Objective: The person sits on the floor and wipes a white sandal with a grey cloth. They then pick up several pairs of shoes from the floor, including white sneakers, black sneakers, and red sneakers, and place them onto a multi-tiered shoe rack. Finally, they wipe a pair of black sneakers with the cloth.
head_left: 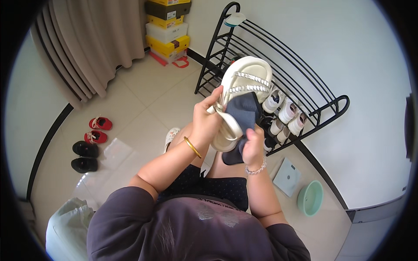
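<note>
Left hand point(207, 119): the fingers point(214, 95) pinch the side of a cream sandal point(247, 66) near its ankle strap point(231, 124). A gold bangle point(192, 147) is worn at the wrist. Right hand point(252, 148): the fingers are closed on a dark blue-grey cloth point(244, 108), with the thumb on its near face; the remaining fingertips are partly hidden, and their exact placement cannot be determined. A pale beaded bracelet point(256, 167) is worn at that wrist.

The sandal is located between the two sets of fingers, raised above the tiled floor point(143, 89) and tilted, insole facing the wearer. The toe end extends beyond the left fingers; the heel end lies below them. Two braided silvery straps point(250, 79) cross the front part, just beyond the cloth. The cloth lies against the middle of the footbed, and a lower fold hangs on the near side of the right fingers.

Surroundings: a black metal rack point(212, 48) stands beyond and to the right of both sets of fingers, holding several white shoes point(273, 101). Stacked boxes point(167, 32) are observed well beyond the left fingers. Well to the left of them, on the floor, are red shoes point(100, 123) and black shoes point(85, 149). To the right of the right fingers and nearer the wearer lie a flat pale scale point(287, 176) and, just beside it, a mint-green basin point(310, 198)
</note>
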The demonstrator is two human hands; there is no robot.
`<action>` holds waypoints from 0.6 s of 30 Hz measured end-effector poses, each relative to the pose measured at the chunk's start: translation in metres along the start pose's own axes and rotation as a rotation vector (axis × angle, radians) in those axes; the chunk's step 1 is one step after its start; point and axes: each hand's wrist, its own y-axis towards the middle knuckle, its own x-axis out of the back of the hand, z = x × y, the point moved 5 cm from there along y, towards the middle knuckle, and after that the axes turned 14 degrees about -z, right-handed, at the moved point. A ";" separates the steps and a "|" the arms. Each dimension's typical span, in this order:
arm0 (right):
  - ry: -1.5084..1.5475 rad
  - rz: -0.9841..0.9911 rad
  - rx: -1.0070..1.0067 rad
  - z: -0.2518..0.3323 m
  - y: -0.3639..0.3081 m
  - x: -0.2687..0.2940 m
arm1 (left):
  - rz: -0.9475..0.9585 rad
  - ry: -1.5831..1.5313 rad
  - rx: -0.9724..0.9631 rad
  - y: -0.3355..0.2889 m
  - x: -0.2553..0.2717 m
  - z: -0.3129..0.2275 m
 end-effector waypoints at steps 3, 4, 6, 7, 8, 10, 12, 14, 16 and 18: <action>0.503 -0.129 -0.224 -0.025 -0.019 0.018 | -0.110 -0.143 0.049 0.004 -0.005 -0.003; 0.724 -0.199 -0.263 -0.034 -0.024 0.024 | -0.113 -0.174 0.061 0.005 -0.005 0.000; 1.077 -0.319 -0.357 -0.030 -0.021 0.037 | -0.167 -0.187 0.129 0.010 0.000 0.010; 1.203 -0.240 -0.341 -0.018 -0.015 0.036 | -0.197 -0.185 0.159 0.012 0.005 0.012; 1.106 -0.290 -0.312 -0.009 -0.020 0.034 | -0.226 -0.242 0.218 0.014 0.008 0.010; 0.881 -0.128 -0.058 0.001 -0.034 0.034 | -0.268 -0.317 0.244 0.017 0.006 0.003; 0.151 -0.120 0.119 0.011 -0.042 0.017 | -0.294 -0.345 0.247 0.016 0.005 0.003; -0.516 0.167 0.525 0.031 -0.035 -0.014 | -0.288 -0.300 0.238 0.009 0.003 0.005; -0.716 0.111 0.620 0.034 -0.031 -0.033 | -0.206 -0.186 0.243 -0.002 -0.001 0.011; -0.806 0.126 0.603 0.028 -0.032 -0.038 | -0.191 -0.183 0.311 -0.005 -0.003 0.012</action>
